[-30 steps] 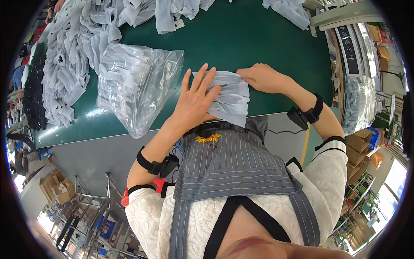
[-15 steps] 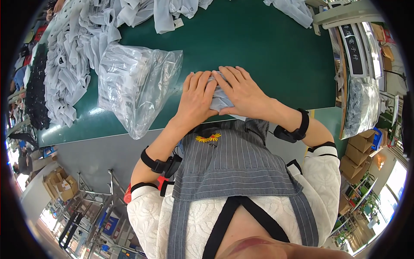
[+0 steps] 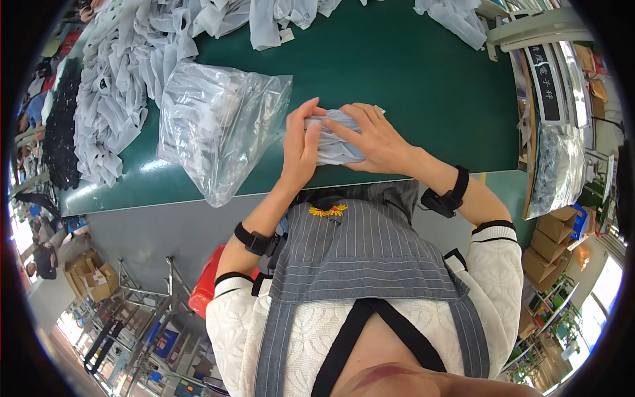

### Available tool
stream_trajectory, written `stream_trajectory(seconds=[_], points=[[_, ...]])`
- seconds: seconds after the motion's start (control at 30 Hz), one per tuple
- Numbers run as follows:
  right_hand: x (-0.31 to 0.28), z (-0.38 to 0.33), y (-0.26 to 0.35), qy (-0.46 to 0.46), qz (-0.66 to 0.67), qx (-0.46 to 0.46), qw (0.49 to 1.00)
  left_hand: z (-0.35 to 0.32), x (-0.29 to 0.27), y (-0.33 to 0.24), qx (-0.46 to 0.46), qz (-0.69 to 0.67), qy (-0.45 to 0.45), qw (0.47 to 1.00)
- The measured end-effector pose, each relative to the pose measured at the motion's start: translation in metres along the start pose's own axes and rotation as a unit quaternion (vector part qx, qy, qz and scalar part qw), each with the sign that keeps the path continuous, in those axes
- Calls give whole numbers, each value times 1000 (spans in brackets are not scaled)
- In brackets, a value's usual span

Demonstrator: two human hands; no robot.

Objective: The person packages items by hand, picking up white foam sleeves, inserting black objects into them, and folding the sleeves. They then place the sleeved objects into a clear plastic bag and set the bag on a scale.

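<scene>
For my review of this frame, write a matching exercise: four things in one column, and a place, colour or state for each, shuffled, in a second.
Things:
1. Pale folded fabric
2. Clear plastic bag
3. Tabletop
4. Apron

Descriptions:
A. Dark green
B. Lying to the left of both hands, with pale material inside
C. Grey with thin pale stripes
D. Between the left hand and the right hand, partly covered by the right

Pairs: 1-D, 2-B, 3-A, 4-C
</scene>
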State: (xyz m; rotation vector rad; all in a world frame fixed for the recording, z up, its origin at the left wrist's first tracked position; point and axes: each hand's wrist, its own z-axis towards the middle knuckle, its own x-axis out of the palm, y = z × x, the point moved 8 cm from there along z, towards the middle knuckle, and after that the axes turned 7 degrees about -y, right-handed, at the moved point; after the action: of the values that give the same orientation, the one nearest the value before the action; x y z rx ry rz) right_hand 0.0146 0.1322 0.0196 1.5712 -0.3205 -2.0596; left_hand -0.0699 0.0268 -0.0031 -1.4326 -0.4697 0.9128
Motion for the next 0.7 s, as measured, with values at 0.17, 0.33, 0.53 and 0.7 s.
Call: stream_trajectory(seconds=[0.17, 0.33, 0.53, 0.7], points=[[-3, -1, -1, 1, 16, -10, 1000, 8, 1, -2, 12, 13, -65, 998], [4, -12, 13, 5, -40, 27, 999, 0, -3, -4, 89, 111, -60, 988], [3, -9, 21, 21, -51, 46, 997, -26, -17, -4, -24, 65, -117, 991], [8, -7, 23, 25, -59, 64, 996, -34, -16, 4, -69, 126, -79, 986]])
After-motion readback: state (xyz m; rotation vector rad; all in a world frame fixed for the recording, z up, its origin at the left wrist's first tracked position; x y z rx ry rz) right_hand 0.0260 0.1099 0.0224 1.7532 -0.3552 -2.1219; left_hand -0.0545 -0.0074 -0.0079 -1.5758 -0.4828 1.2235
